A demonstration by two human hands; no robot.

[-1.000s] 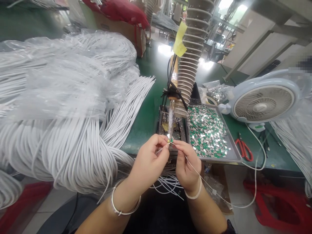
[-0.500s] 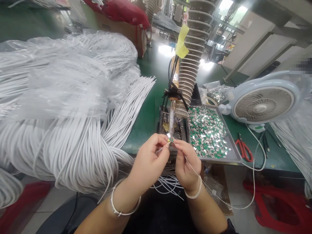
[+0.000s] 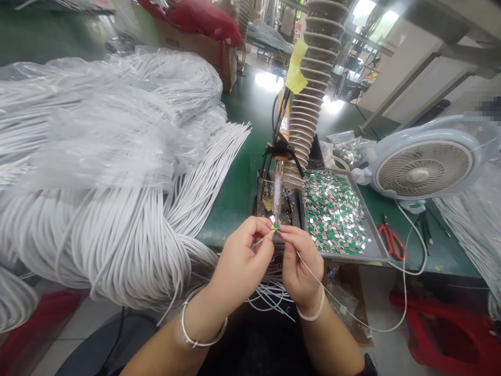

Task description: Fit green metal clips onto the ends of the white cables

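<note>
My left hand [image 3: 242, 261] pinches the end of a thin white wire together with a small green chip [image 3: 275, 226]. My right hand [image 3: 299, 263] pinches a fine wire [image 3: 336, 305] that trails off to the right over my wrist. Both sets of fingertips meet at the tip of a fixed soldering iron [image 3: 278, 183], which points down from a stand at the edge of the green bench [image 3: 235, 193]. A metal tray [image 3: 373, 253] heaped with small green and silver chips lies just right of the iron.
A great heap of white cables [image 3: 109, 172] under clear plastic fills the left. A ribbed hose [image 3: 309, 94] with a yellow tag rises behind the iron. A small white fan [image 3: 425, 167] and red snips [image 3: 391, 241] sit at the right. Red stools stand below.
Both hands hold almost still at the iron's tip; the view has shifted slightly, and the trailing white wire at the right has swung a little.
</note>
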